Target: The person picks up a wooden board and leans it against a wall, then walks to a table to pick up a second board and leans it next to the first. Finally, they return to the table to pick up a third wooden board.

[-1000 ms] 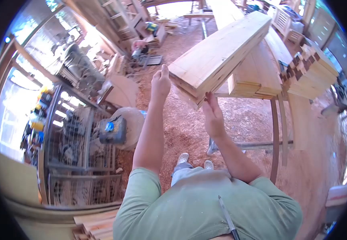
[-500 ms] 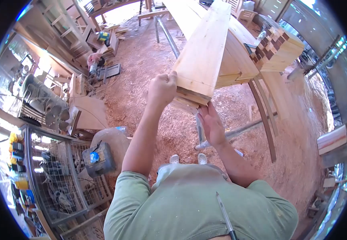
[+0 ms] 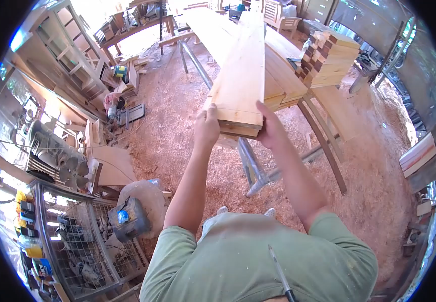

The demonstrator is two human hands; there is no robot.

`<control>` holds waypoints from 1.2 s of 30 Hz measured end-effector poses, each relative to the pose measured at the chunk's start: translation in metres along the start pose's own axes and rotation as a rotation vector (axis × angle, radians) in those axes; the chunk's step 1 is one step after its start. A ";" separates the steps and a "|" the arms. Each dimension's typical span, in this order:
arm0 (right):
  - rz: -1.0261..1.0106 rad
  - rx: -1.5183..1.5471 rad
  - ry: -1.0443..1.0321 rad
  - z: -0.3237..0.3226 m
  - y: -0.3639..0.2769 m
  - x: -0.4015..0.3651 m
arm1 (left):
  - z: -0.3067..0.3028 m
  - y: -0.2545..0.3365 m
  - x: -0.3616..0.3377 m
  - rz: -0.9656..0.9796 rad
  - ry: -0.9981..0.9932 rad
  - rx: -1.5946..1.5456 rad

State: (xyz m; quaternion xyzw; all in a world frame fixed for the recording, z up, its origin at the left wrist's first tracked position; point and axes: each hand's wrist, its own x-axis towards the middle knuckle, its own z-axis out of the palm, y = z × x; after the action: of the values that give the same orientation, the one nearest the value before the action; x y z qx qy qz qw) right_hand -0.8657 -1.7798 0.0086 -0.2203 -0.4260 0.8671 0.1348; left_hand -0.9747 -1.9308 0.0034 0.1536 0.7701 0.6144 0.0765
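Note:
A long, pale wooden board reaches away from me, its near end between my hands, with at least one more board edge showing beneath it. My left hand is closed on the left side of that end, thumb on top. At the right corner, my right hand grips the same end, thumb on the upper face and the other fingers hidden below. Under and to the right lie wider planks on a metal-legged stand.
A stack of cut timber stands at the right on the planks. To the left are a wire-mesh cabinet, a dark case on a round stool and a power tool on the floor. Wood shavings cover the ground.
My right hand has moved from below the board's end up to its right corner. The board's far end has swung left in view, and my head view has shifted.

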 end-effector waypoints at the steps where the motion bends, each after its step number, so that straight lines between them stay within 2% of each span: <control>1: 0.015 0.030 -0.017 0.001 0.000 0.003 | 0.000 0.007 -0.004 0.011 -0.003 -0.002; 3: -0.029 0.054 -0.002 0.009 0.003 -0.004 | -0.003 0.022 -0.013 -0.091 -0.033 -0.111; 5: -0.072 0.075 -0.002 0.000 -0.001 -0.014 | 0.010 0.013 -0.017 -0.060 0.008 -0.098; 7: -0.095 0.093 -0.036 -0.029 -0.010 -0.027 | 0.023 0.021 -0.044 0.023 -0.034 0.178; 9: -0.091 0.052 -0.038 -0.062 -0.025 -0.058 | 0.038 0.012 -0.064 0.103 -0.175 0.208; 11: -0.064 0.036 -0.011 -0.101 -0.040 -0.091 | 0.043 0.039 -0.092 -0.088 -0.452 -0.044; 12: -0.047 0.027 -0.023 -0.128 -0.047 -0.106 | 0.052 0.040 -0.093 -0.086 -0.454 -0.046; 14: -0.036 -0.006 0.001 -0.183 -0.063 -0.138 | 0.072 0.039 -0.094 -0.260 -0.561 -0.258; 17: -0.041 -0.091 0.089 -0.224 -0.097 -0.203 | 0.104 0.036 -0.076 -0.222 -0.540 -0.187; 19: 0.087 -0.204 0.207 -0.296 -0.102 -0.234 | 0.124 0.037 -0.071 -0.230 -0.492 -0.248; 22: 0.196 -0.137 0.195 -0.374 -0.112 -0.280 | 0.140 0.038 -0.073 -0.215 -0.486 -0.269; 24: 0.360 -0.112 0.169 -0.400 -0.114 -0.310 | 0.143 0.029 -0.072 -0.247 -0.486 -0.304; 27: 0.392 -0.047 0.112 -0.386 -0.120 -0.345 | 0.152 0.012 -0.045 -0.308 -0.441 -0.315; 28: 0.386 -0.039 0.140 -0.402 -0.112 -0.354 | 0.163 -0.006 -0.024 -0.304 -0.411 -0.370; 31: 0.440 -0.078 0.149 -0.440 -0.094 -0.386 | 0.192 0.018 0.035 -0.334 -0.360 -0.403; 32: 0.433 -0.107 0.127 -0.435 -0.092 -0.388 | 0.201 0.012 0.067 -0.364 -0.379 -0.449; 33: 0.416 -0.137 0.103 -0.430 -0.090 -0.385 | 0.214 0.025 0.086 -0.351 -0.303 -0.500; 34: 0.395 -0.118 0.123 -0.419 -0.091 -0.380 | 0.221 0.051 0.092 -0.340 -0.313 -0.527; 35: 0.382 -0.152 0.073 -0.404 -0.096 -0.373 | 0.231 0.055 0.122 -0.467 -0.347 -0.538; 36: 0.371 -0.189 0.025 -0.396 -0.100 -0.371 | 0.238 0.051 0.140 -0.452 -0.399 -0.642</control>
State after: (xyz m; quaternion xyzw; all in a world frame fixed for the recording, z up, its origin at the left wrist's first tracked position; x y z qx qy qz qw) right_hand -0.3429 -1.6071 -0.0264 -0.3172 -0.4558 0.8305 -0.0433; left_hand -1.0268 -1.6548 0.0070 0.0655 0.5246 0.7486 0.4002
